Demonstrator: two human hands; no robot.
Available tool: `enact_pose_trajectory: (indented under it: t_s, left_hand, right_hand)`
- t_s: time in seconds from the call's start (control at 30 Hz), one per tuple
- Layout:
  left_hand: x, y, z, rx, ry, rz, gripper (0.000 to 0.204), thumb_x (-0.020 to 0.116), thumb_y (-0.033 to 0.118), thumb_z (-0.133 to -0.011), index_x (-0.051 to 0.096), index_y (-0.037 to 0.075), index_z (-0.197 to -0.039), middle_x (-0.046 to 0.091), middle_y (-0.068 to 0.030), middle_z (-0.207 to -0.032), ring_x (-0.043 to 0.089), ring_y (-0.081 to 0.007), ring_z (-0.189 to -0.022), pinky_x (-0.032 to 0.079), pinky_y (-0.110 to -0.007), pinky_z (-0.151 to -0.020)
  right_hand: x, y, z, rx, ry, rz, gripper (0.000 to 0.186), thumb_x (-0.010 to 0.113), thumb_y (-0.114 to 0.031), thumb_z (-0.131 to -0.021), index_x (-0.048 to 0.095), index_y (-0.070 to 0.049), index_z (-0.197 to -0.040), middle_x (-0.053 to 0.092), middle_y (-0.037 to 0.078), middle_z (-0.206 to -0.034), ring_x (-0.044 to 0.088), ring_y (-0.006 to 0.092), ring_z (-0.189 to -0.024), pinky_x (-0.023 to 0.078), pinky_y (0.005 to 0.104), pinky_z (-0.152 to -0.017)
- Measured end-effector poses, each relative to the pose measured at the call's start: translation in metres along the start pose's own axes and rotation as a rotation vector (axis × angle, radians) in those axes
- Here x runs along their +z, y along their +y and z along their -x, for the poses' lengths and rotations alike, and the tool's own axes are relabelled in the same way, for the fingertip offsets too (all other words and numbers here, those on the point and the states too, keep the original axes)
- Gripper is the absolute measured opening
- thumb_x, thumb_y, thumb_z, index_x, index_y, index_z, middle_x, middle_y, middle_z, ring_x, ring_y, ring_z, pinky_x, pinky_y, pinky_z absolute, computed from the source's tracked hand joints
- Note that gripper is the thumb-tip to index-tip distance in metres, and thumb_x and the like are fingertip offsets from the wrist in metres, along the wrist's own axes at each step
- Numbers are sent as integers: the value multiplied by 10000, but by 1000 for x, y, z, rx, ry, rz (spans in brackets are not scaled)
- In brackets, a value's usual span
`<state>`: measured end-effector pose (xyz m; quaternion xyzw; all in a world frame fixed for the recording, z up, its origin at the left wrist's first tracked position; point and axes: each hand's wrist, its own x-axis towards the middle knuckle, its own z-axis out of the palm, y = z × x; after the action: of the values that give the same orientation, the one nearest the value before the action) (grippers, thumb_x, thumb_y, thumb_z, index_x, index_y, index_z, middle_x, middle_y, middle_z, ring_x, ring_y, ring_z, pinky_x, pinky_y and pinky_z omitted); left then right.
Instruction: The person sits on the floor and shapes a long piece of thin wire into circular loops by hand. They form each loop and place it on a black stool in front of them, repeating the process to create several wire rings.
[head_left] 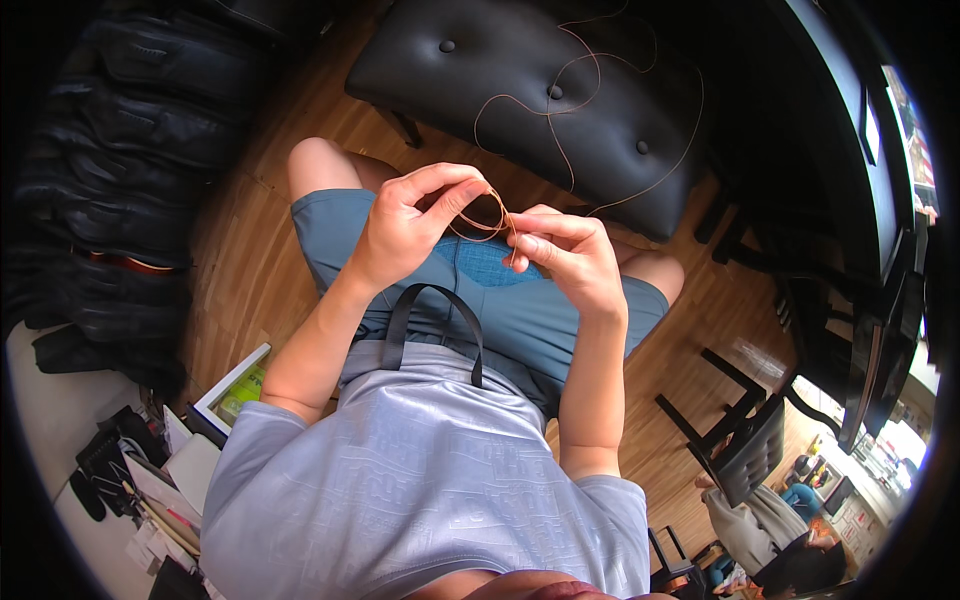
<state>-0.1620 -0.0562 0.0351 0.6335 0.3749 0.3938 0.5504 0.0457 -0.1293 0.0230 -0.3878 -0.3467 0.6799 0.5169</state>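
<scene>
My left hand (410,225) pinches a small loose coil of thin tan cord (482,238) between thumb and forefinger, over my lap. My right hand (570,260), just right of it, grips the same cord with thumb and fingertips. More cord (571,172) lies in long, wavy loops across a black tufted bench (625,120) beyond my knees. Below the coil are my blue shorts and a dark strap loop (432,290).
Black padded items (120,170) are piled at left, above a cluttered light surface (175,470). A white drawer (235,395) holds green items. A large black piano-like piece (850,180) and black chair (755,450) stand right. Another person (760,525) is at lower right.
</scene>
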Motion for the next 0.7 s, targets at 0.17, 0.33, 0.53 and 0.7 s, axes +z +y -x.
enact_pose_trajectory:
  t_s: [0.17,0.33,0.53,0.7]
  left_hand:
    - [0,-2,1,-302,-102,342,176,675,157,-979,725,11,-1064,715,-11,-868,551,-42,-667,443,-212,-585]
    - [10,-7,3,-276,-46,358,179,668,170,-986,730,29,-1076,712,4,-843,450,-11,-582,357,-184,-495]
    - [15,-7,4,-280,-43,408,192,640,177,-1004,706,25,-1101,698,-2,-816,490,-32,-580,400,-196,-503]
    - [15,-4,3,-291,-86,388,187,612,182,-1022,687,21,-1082,611,7,-700,514,-50,-573,408,-206,-500]
  right_hand:
    - [-7,18,-3,13,-74,-255,350,778,-22,-836,687,22,-1172,704,129,-850,696,187,-724,586,309,-692]
    - [1,19,-8,-72,-15,-215,304,778,6,-831,699,31,-1124,715,115,-962,677,149,-849,560,268,-685]
    - [14,16,-8,-216,153,118,193,704,40,-878,734,33,-1068,720,133,-1029,646,119,-817,524,229,-636]
    - [20,20,-7,-254,336,299,208,673,38,-904,735,15,-1102,730,89,-988,640,99,-773,513,221,-647]
